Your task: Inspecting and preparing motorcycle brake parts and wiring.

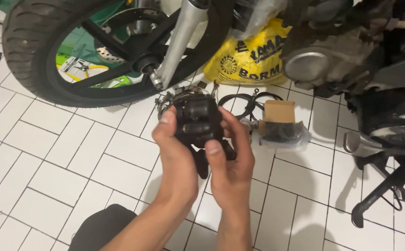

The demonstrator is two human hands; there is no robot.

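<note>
- Brake caliper (198,123), black and blocky cast metal, sits above the white tiled floor (49,153), clasped between both hands.
- Left hand (177,153) curls around its left side; right hand (230,158) grips the right, thumb on its face.
- Beyond: front wheel (39,51), yellow bag (253,53), small cardboard box (279,111), black cables (244,100).
</note>
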